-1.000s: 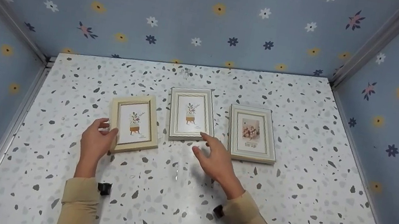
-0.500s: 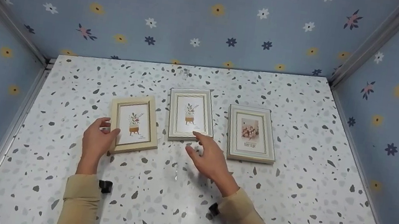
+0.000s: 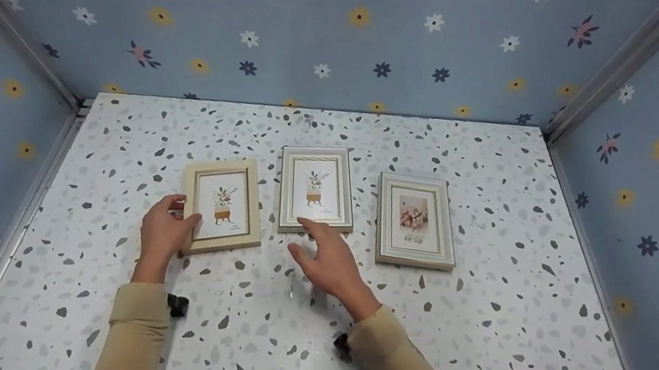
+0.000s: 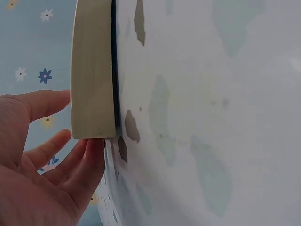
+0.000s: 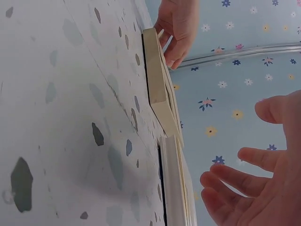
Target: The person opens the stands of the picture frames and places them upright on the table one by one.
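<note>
A cream picture frame with a potted-plant print lies face up on the speckled table. My left hand holds its left edge: the thumb rests on the front border and the fingertips meet the side. In the left wrist view, the frame's side stands between thumb and fingers. My right hand hovers over the near edge of a silver-white picture frame with a similar print. Its fingers are spread and loosely bent, holding nothing; in the right wrist view the palm is apart from the frames.
Another silver-white picture frame, with a flower photo, lies face up to the right. Blue flowered panels wall the speckled table at the back and both sides. A small black device sits at my left wrist.
My right hand has moved left, along the near edge of the middle frame toward the cream one. The left hand stays at the cream frame, and the frames have not visibly moved.
</note>
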`<state>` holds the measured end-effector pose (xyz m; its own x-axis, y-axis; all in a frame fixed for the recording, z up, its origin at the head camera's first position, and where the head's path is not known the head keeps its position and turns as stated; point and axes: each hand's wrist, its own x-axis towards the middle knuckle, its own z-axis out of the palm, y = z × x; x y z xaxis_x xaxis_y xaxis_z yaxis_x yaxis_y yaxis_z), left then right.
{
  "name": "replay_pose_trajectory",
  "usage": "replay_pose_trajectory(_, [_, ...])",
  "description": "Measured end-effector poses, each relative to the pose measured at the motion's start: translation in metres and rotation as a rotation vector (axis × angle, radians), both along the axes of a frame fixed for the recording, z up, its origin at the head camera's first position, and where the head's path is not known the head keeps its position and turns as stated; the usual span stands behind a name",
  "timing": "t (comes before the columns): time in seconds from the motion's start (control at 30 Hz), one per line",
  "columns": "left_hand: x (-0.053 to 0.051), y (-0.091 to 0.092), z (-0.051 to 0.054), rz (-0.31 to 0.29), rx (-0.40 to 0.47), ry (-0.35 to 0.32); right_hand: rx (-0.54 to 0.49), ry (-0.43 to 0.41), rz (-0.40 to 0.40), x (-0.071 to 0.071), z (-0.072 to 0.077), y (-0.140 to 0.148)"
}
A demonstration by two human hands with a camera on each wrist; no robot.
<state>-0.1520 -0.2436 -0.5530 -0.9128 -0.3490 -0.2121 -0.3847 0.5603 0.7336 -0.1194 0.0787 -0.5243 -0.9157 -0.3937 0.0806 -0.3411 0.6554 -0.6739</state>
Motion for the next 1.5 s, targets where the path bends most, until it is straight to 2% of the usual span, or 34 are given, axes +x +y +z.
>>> replay_pose_trajectory(0.4, [0.0,-0.003,-0.004,0.027,0.066,-0.011,-0.029,0.009,0.039,-0.008,0.0,-0.015])
replay_pose_trajectory(0.63, [-0.003,-0.008,-0.005,0.004,0.124,-0.023,-0.042,0.003,0.05,-0.015,0.0,-0.026])
replay_pose_trajectory(0.77, [-0.003,-0.009,-0.005,0.012,0.137,-0.036,-0.064,-0.003,0.058,-0.02,0.001,-0.033])
replay_pose_trajectory(0.93, [-0.003,-0.007,-0.006,0.031,0.149,-0.029,-0.158,-0.07,0.058,-0.024,-0.003,-0.039])
replay_pose_trajectory(1.2, [-0.002,-0.004,-0.007,0.043,0.143,-0.024,-0.35,-0.263,0.012,-0.024,-0.01,-0.049])
replay_pose_trajectory(1.3, [-0.003,-0.003,-0.004,0.038,0.127,-0.033,-0.375,-0.305,-0.013,-0.026,-0.011,-0.053])
replay_pose_trajectory(1.5, [-0.006,0.0,0.001,0.05,0.089,-0.077,-0.36,-0.335,-0.02,-0.029,-0.013,-0.056])
